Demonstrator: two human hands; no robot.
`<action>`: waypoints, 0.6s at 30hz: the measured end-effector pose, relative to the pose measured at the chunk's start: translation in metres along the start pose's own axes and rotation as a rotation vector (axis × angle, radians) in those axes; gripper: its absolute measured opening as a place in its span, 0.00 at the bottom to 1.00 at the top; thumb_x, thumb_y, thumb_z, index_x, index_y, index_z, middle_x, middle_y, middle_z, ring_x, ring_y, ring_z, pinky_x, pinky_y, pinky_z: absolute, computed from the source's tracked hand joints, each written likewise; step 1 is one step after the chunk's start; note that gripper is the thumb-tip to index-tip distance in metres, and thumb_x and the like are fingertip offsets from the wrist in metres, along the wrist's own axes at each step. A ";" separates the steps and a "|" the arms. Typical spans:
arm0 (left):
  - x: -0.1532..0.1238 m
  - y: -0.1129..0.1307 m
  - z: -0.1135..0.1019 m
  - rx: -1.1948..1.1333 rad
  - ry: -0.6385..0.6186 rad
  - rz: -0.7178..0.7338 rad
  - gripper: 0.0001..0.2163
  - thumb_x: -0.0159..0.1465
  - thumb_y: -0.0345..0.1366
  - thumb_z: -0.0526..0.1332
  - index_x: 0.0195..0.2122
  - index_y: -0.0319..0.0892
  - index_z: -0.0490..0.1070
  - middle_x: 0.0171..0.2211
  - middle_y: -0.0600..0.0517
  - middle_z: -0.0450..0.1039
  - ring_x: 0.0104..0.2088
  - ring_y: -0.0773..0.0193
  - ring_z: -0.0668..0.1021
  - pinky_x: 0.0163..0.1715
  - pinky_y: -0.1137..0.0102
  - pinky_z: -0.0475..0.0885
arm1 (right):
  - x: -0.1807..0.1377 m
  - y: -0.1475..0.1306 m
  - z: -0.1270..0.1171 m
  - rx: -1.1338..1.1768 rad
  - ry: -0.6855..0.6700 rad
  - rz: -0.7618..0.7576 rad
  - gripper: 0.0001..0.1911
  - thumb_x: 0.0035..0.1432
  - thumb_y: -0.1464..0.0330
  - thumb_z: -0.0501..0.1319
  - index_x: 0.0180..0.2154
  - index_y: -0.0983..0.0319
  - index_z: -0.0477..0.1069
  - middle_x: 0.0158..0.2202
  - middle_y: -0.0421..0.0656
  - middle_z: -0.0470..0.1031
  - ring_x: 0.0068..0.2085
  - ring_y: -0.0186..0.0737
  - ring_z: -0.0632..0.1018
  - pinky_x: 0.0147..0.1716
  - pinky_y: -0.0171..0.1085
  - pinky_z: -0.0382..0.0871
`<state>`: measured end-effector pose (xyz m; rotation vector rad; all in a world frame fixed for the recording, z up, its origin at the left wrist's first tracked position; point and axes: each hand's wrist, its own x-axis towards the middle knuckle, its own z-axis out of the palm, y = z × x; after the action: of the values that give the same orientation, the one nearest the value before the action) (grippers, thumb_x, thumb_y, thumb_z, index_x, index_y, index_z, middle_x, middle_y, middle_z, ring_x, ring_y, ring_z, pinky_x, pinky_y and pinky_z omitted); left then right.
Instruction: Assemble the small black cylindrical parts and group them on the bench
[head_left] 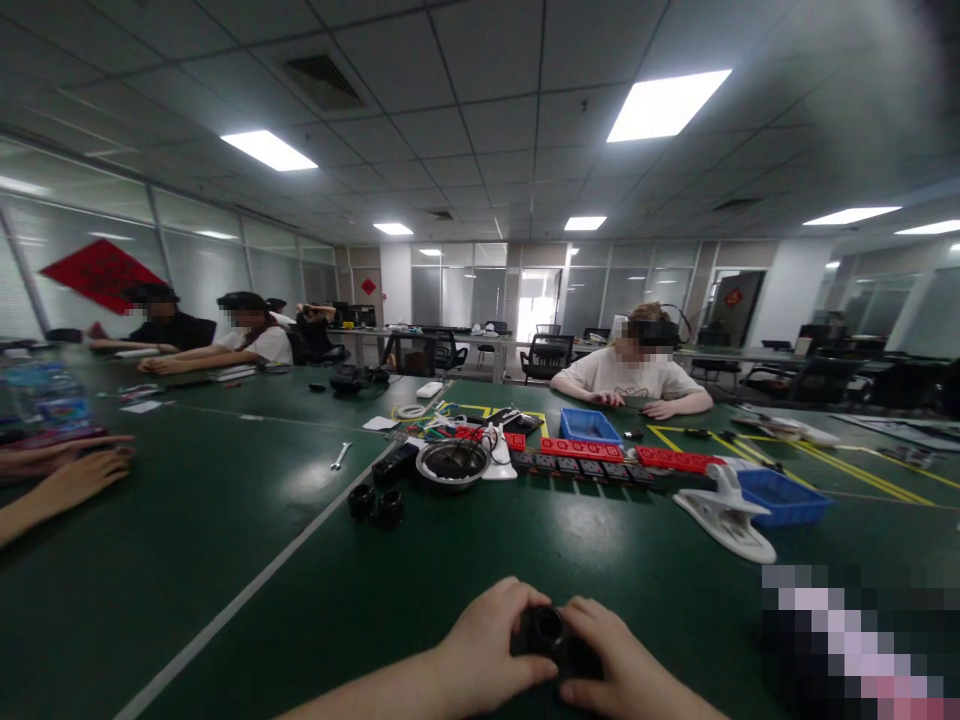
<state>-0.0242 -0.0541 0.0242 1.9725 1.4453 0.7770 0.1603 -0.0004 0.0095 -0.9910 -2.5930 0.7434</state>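
Note:
At the near edge of the green table, my left hand (501,635) and my right hand (611,655) close around a black round fitting (550,626) from both sides. A round opening shows at its top, while the fingers hide much of its body. Dark material also shows between the palms, too dim to make out. Beyond my left hand, two similar black round parts (361,502) stand side by side on the table. Behind them are a black box-shaped device (395,463) and a round metal bowl (424,474) with dark contents.
Red power strips (581,449) run across the middle, near a blue tray (564,428). On the right are a white clamp-like stand (731,520) and another blue tray (795,510). A wrench (341,456) lies left; another person's hand (94,480) rests farther left. Someone sits opposite.

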 end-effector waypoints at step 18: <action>0.002 -0.002 0.004 0.038 0.080 0.010 0.17 0.47 0.33 0.66 0.39 0.45 0.67 0.37 0.54 0.66 0.37 0.62 0.69 0.36 0.71 0.63 | 0.003 -0.012 0.005 -0.061 0.140 0.061 0.22 0.40 0.64 0.64 0.41 0.58 0.66 0.39 0.43 0.67 0.40 0.44 0.67 0.39 0.38 0.58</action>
<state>-0.0220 -0.0522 0.0201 1.9989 1.5067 0.8475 0.1495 -0.0079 0.0116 -1.1026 -2.4884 0.5899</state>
